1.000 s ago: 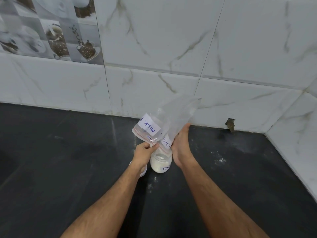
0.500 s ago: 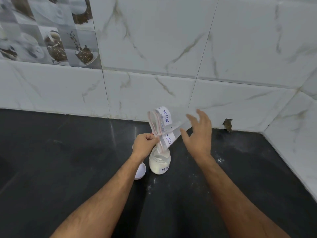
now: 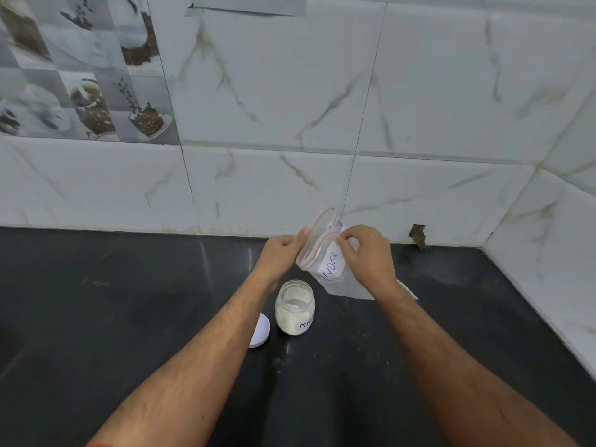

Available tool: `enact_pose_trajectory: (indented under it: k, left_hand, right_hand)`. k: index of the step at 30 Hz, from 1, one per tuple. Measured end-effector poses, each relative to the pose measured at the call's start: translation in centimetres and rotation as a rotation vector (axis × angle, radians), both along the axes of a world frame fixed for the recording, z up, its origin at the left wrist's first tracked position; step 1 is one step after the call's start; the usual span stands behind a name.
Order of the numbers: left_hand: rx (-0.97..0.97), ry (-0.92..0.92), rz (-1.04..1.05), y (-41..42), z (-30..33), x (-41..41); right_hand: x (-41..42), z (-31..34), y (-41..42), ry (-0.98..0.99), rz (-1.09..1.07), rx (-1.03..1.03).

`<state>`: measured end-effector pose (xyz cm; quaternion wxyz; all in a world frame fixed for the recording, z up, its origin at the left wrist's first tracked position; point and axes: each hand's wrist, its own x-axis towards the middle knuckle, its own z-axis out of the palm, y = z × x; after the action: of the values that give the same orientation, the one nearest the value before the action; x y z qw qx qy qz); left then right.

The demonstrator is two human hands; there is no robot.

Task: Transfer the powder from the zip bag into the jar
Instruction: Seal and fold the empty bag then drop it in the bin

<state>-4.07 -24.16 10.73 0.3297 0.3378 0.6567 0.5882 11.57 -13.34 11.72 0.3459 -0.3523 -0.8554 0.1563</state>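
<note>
A clear zip bag (image 3: 325,253) with a red zip strip and a white handwritten label is held above the black counter, its mouth facing up and left. My left hand (image 3: 280,253) pinches the left edge of the mouth. My right hand (image 3: 366,254) pinches the other side by the label. The bag looks flat and nearly empty. Below and between my hands stands a small open glass jar (image 3: 295,307), part filled with white powder and bearing a label.
The jar's white lid (image 3: 260,330) lies on the counter (image 3: 96,317) just left of the jar. Specks of spilt powder dot the counter near the jar. White marble wall tiles close off the back and the right side, forming a corner.
The bag was tipped over the jar a second ago. My right hand let go, then came back to pinch the bag's mouth. The bag now sits upright, lifted off the jar.
</note>
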Motion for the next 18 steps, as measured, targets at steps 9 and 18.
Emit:
enact_pose_trajectory:
  k: [9, 18]
  left_hand:
    - [0.007, -0.17, 0.146, 1.5, -0.9, -1.0]
    - [0.104, -0.167, -0.05, 4.8, 1.7, 1.1]
  right_hand:
    - [4.4, 3.2, 3.4, 0.506, -0.077, -0.423]
    - [7.5, 5.3, 5.5, 0.785, -0.071, -0.613]
